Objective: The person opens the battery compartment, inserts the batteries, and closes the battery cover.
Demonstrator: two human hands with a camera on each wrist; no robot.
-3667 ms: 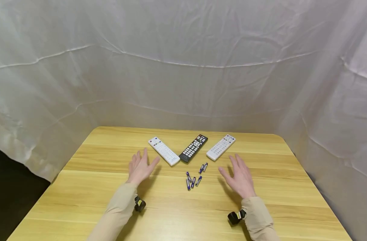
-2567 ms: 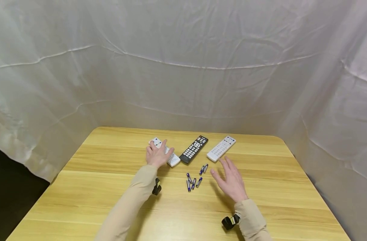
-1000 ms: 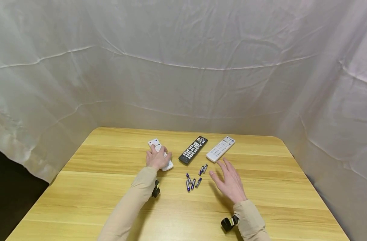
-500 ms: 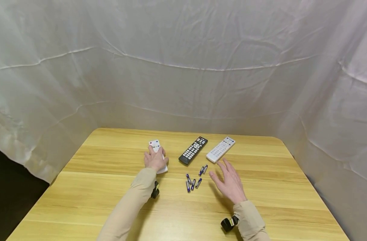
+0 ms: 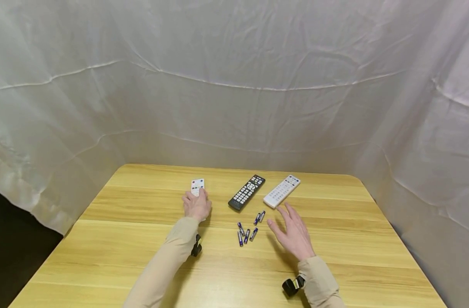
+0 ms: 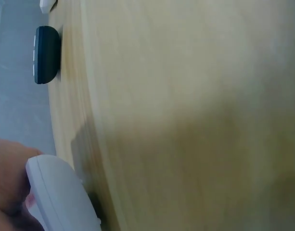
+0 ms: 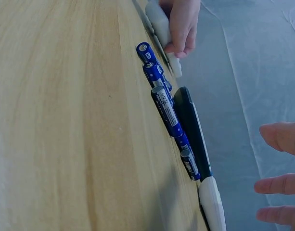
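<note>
My left hand (image 5: 197, 207) grips a white remote control (image 5: 198, 185) at the table's left side. Its button end sticks out beyond the fingers, while the hand covers most of the rest. Seen from the left wrist, the rounded end of this remote (image 6: 63, 195) stands just off the wood, with a shadow beside it. My right hand (image 5: 293, 231) hovers over the table, fingers spread and holding nothing. It is nearest to the second white remote (image 5: 282, 191) and several blue-and-silver batteries (image 5: 254, 234). A black remote (image 5: 247, 192) lies between the two white ones.
The wooden table (image 5: 226, 273) has rounded far corners. Grey-white cloth (image 5: 234, 107) hangs behind it and along the sides. A small black camera is strapped to each wrist, such as the right wrist camera (image 5: 291, 287).
My left hand has come from beside the left white remote onto it, turned it to point more straight away from me, and shifted it left of the black remote. The right hand has moved slightly left.
</note>
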